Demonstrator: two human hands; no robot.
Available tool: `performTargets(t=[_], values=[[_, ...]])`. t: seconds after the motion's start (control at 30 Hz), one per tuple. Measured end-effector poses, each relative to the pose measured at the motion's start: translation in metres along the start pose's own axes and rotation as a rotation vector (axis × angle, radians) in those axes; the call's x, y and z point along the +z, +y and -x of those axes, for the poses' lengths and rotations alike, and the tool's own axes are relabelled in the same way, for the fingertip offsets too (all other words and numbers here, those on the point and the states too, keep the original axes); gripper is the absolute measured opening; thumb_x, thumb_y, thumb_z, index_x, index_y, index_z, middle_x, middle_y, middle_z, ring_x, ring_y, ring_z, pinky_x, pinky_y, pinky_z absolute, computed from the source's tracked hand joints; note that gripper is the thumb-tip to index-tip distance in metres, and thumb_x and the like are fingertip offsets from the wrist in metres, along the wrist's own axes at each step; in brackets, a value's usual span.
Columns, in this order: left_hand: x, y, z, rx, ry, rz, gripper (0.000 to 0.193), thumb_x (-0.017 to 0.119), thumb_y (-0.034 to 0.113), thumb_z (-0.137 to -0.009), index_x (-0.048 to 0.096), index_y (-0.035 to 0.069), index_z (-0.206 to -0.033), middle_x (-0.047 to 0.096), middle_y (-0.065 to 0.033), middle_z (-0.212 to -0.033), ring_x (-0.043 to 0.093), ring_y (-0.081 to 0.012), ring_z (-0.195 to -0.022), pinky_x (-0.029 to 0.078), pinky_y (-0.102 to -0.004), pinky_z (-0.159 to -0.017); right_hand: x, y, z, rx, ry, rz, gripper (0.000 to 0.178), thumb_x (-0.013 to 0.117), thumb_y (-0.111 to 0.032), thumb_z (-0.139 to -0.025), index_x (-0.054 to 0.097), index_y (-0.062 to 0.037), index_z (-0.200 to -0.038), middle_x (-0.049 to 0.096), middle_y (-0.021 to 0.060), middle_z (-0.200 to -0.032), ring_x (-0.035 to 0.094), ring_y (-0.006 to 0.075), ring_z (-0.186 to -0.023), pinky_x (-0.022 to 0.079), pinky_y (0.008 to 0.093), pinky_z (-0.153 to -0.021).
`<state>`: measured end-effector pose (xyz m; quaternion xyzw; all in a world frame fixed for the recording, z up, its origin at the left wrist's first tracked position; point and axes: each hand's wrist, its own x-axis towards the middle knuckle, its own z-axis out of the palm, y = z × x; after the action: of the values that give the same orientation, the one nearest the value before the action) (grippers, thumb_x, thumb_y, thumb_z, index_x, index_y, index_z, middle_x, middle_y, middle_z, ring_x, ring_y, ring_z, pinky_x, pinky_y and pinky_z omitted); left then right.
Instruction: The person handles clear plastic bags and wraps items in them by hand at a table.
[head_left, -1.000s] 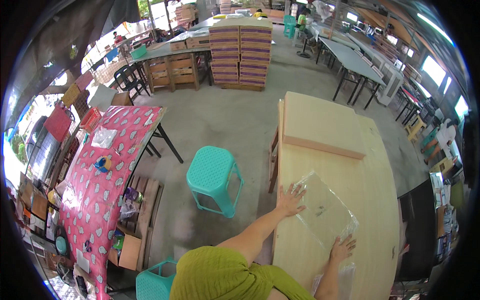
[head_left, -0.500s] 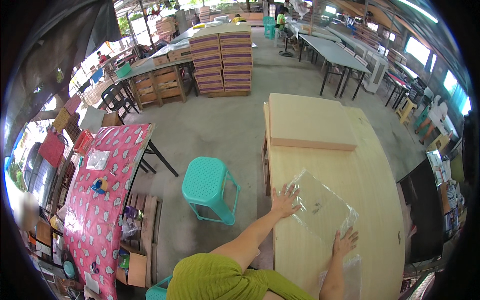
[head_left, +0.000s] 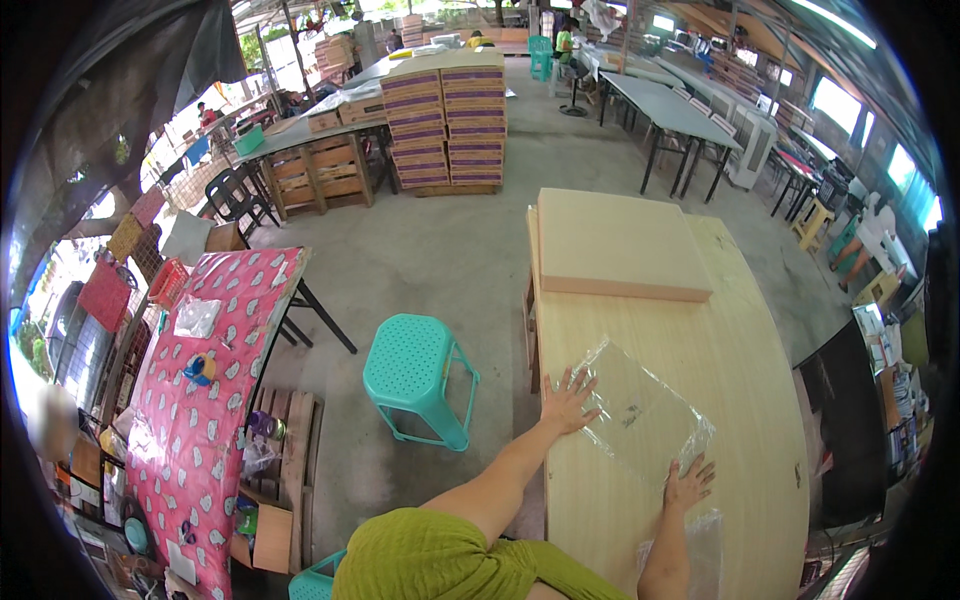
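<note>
A clear plastic bag [head_left: 645, 405] lies flat on the light wooden table [head_left: 755, 350], its shiny edges catching the light and a small dark print at its middle. My left hand [head_left: 569, 401] rests spread on the bag's left edge. At the near right corner of the bag, my right hand [head_left: 688, 484] lies with fingers stretched out. Neither hand grips anything. A second clear plastic sheet [head_left: 707, 555] sits partly under my right forearm.
Across the table's far end lies a flat brown cardboard box [head_left: 625, 245]. To the left stand a turquoise plastic stool [head_left: 408, 365] and a table with a pink patterned cover [head_left: 215, 400]. Farther off are stacked cartons [head_left: 445, 130] and a long grey table [head_left: 675, 105].
</note>
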<state>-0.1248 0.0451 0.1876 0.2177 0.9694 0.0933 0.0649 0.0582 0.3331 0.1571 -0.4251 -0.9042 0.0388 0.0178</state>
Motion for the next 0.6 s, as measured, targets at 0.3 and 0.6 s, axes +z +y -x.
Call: performTargets(t=[0.3,0.6], values=[[-0.0042,0.0022,0.0029,-0.001,-0.006,0.017,0.073,0.036,0.065,-0.090,0.018,0.029,-0.151,0.010,-0.0002,-0.159,0.003,-0.0279,-0.146,0.005,-0.0656,-0.111,0.0019,0.0025,0.0007,-0.010,0.054,-0.019,0.078,0.054,-0.055,-0.085,0.028,-0.0176,-0.149,0.017,0.0164,-0.156,0.019,0.0373,-0.142,0.018,0.0594,-0.111],[-0.0024,0.0018,0.0027,0.003,-0.008,-0.029,0.073,0.034,0.065,-0.090,0.016,0.029,-0.151,0.008,-0.0002,-0.159,0.003,-0.0280,-0.146,0.006,-0.0654,-0.111,-0.0041,-0.0003,0.0044,0.013,0.039,-0.054,0.077,0.054,-0.055,-0.084,0.030,-0.0180,-0.148,0.018,0.0145,-0.156,0.018,0.0354,-0.143,0.018,0.0578,-0.112]])
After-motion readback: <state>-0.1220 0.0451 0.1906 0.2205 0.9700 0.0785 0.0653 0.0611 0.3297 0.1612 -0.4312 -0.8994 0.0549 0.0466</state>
